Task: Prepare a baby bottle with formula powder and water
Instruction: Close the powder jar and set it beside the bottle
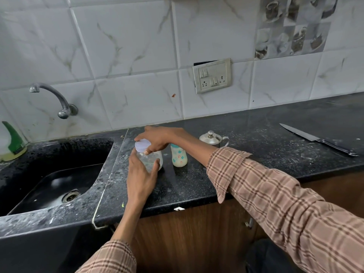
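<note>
A clear plastic jar (150,159) with a little white powder inside stands on the black counter (256,146), just right of the sink. My left hand (140,179) wraps around the jar's body from the near side. My right hand (159,137) reaches over from the right and grips the jar's white lid (142,145), which sits on the jar's mouth. Right beside the jar stands the baby bottle (178,156), pale with small coloured prints and holding milky liquid; its top is hidden behind my right wrist.
A small steel lidded pot (212,137) stands behind the bottle. A long knife (317,139) lies on the counter at the far right. The black sink (59,182) with a wall tap (53,95) is on the left, a green-capped bottle (11,142) at its far corner.
</note>
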